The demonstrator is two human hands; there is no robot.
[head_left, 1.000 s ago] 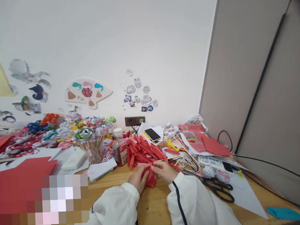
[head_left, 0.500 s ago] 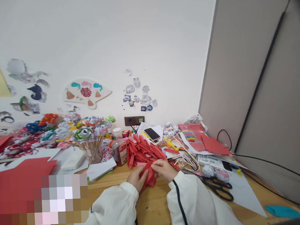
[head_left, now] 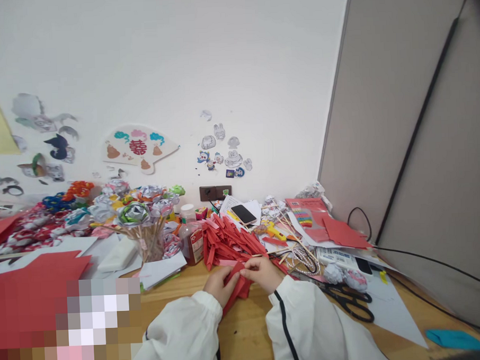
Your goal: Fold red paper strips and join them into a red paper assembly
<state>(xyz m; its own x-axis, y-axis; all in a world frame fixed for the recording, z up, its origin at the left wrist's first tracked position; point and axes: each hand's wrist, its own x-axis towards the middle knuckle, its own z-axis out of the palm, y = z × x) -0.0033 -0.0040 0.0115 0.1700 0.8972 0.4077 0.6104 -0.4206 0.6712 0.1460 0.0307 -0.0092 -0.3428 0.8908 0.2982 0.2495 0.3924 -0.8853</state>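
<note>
Leftmost, a flat red sheet (head_left: 37, 274) lies on the wooden table (head_left: 246, 333), followed by a jar of paper flowers (head_left: 134, 214) and a red-labelled bottle (head_left: 193, 240). At centre, the left hand (head_left: 217, 284) and right hand (head_left: 263, 272) meet just in front of a pile of red strips (head_left: 226, 239). Both pinch one folded red paper (head_left: 237, 287), which sits between the fingers and slants down onto the table. Judged from this pose, a crease is being worked; a further fold would call for the layers held aligned while the thumbs press. Black scissors (head_left: 354, 302) lie well apart, to the right.
</note>
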